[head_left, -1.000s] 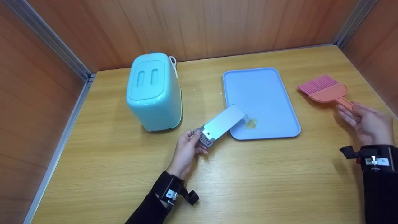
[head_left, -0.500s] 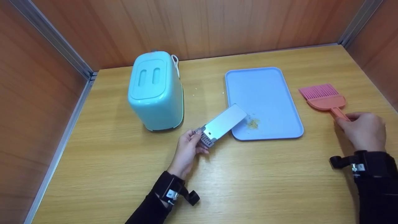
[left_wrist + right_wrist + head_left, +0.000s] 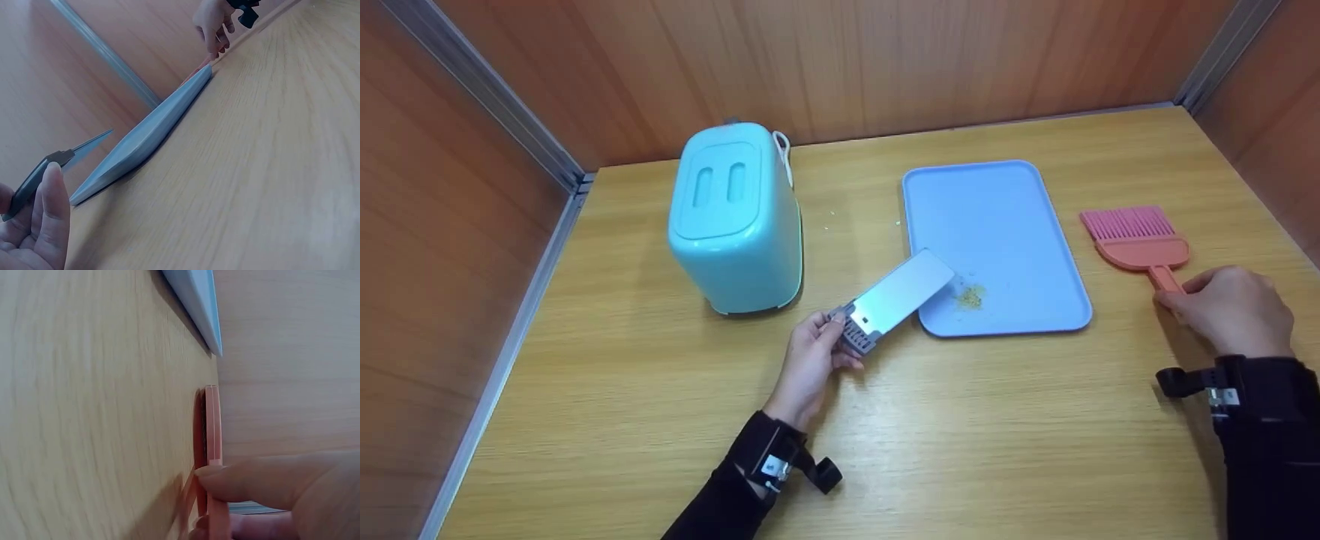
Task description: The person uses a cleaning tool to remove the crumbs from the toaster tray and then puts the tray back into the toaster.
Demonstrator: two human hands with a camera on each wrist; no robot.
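Presently the left hand (image 3: 812, 358) pinches the ribbed grey end of a flat metal crumb tray (image 3: 896, 300) between thumb and fingers, holding it tilted so that its far end overhangs the near-left corner of the blue tray (image 3: 994, 217). A small heap of crumbs (image 3: 968, 297) lies on the blue tray just off that far end, at about 3 o'clock from it; I judge the emptying largely done, though whether anything remains on the metal surface cannot be made out.

The right hand (image 3: 1230, 309) is closed round the handle of the pink brush (image 3: 1136, 238), thumb and fingers curled about it in the right wrist view. The brush lies flat on the desk (image 3: 960, 442) at 3 o'clock of the blue tray, apart from it, bristles pointing to 12 o'clock. In my judgement the sweeping has not begun: the bristles are nowhere near the crumbs.

A turquoise toaster (image 3: 733, 221) stands on end at 9 o'clock of the blue tray, its underside panel facing the viewer, with a few stray crumbs on the desk between the two.

Hidden or unclear: the toaster's slot side and most of its cord; the brush handle under the right hand; the wrist views are edge-on and blurred, showing little beyond the rims.
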